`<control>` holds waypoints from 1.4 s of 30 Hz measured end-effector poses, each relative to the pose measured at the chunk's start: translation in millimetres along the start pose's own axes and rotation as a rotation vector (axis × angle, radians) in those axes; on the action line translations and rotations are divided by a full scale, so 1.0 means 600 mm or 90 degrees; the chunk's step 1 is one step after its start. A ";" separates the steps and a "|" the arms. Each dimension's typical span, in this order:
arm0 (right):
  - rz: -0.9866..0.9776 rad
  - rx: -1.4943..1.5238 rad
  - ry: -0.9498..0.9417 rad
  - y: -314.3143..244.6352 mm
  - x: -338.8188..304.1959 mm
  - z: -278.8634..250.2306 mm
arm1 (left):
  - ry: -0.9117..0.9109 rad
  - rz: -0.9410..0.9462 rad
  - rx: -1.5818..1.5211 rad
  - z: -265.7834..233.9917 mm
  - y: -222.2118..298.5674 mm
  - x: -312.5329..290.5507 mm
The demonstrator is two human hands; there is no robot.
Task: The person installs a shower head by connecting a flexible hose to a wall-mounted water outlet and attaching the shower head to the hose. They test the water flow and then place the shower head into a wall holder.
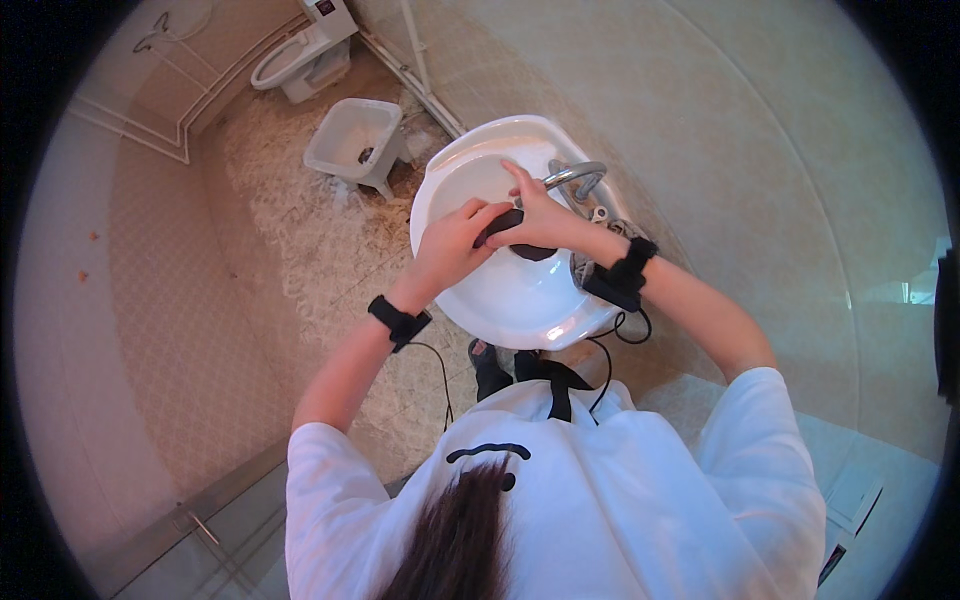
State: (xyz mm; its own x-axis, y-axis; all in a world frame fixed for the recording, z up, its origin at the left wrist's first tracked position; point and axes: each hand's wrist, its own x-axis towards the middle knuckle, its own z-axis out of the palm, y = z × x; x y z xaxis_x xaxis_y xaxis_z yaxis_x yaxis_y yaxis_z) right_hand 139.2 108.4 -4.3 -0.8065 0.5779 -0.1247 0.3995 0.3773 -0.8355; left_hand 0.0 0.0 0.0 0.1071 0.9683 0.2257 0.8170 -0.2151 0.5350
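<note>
Below left grip (462,238) and right grip (543,217): glossy white rounded basin (500,298). Left closed round dark item (497,230) between them, material unclear; right part-spread, thumb against item, can't tell hold. Curved metal faucet (580,170) beside right.

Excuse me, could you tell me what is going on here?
A person's left hand grips a dark item, with the right hand against it, over a white washbasin near its metal faucet. Whether water is running is unclear. A white tub stands on the floor, a dark thing inside.
</note>
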 end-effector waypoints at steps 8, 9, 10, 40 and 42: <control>-0.415 -0.348 0.063 -0.074 -0.088 -0.062 | -0.076 -0.467 -0.882 -0.002 0.002 -0.036; -0.499 -0.461 0.043 -0.065 -0.091 -0.062 | -0.110 -0.476 -0.982 0.000 0.007 -0.038; -0.552 -0.545 0.060 -0.056 -0.087 -0.062 | -0.174 -0.471 -1.010 0.004 0.010 -0.041; -0.089 -0.087 0.094 -0.022 0.004 0.005 | -0.127 0.025 0.347 -0.069 -0.004 0.074; -0.024 -0.014 0.096 -0.020 0.004 0.014 | -0.110 0.063 0.358 -0.063 -0.014 0.077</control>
State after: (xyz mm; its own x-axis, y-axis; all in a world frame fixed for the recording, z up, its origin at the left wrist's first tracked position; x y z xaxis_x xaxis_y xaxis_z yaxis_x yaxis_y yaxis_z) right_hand 128.9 99.1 1.0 -0.7470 0.6648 -0.0096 0.3808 0.4160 -0.8258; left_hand -23.1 41.9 37.0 0.2502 0.9638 0.0920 0.9680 -0.2507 -0.0063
